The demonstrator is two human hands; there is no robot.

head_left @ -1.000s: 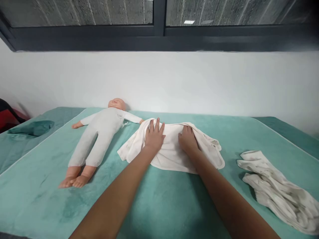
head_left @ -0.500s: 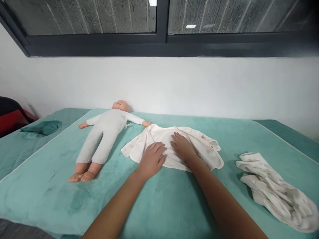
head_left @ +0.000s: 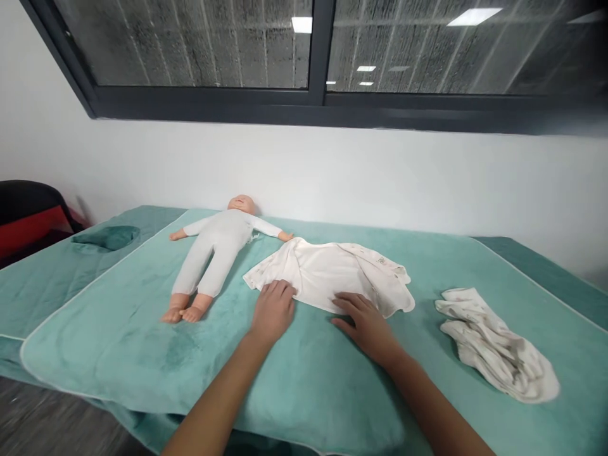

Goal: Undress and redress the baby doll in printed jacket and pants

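Observation:
A white baby shirt (head_left: 332, 269) with small printed marks lies spread on the green bed cover. My left hand (head_left: 274, 310) rests palm down at its lower left edge, fingers stretched out and nothing seen in them. At the lower right edge my right hand (head_left: 365, 324) lies open, thumb apart, fingertips touching the cloth. To the left a baby doll (head_left: 216, 237) in a white one-piece lies on its back. One of the doll's hands touches or nearly touches the shirt's top corner. Both my palms are hidden from above.
A crumpled white cloth (head_left: 496, 345) with a faint pattern lies at the right. The green bed cover (head_left: 118, 342) ends at a front edge above a dark floor. Behind stand a white wall and a dark-framed window (head_left: 316, 101). A red and black item (head_left: 35, 218) is at far left.
Both hands have slid from the middle of the shirt toward its near edge and moved farther apart. The camera view has shifted; the doll and crumpled cloth stay where they were.

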